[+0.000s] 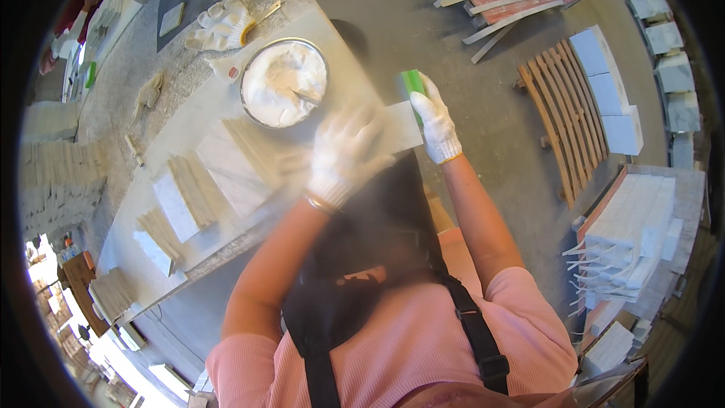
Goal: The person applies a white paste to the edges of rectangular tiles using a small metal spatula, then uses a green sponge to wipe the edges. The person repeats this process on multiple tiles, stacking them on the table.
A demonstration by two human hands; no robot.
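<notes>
left hand [341, 153] flat on stone strip [393, 127], right hand [436, 127] gripping green block [412, 83]; bowl [285, 82] holds white paste.

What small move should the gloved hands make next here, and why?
Probably set the pale stone strip down on the workbench: the left hand, blurred, presses on it while the right hand grips its far end together with a green block, past the bench edge.

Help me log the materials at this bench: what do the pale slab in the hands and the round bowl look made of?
The slab looks like cut stone, perhaps marble: pale, flat, matte, square-edged. The bowl looks like metal, with a thin shiny rim around white paste. Both hands, the left hand and the right hand, wear white knit gloves.
</notes>
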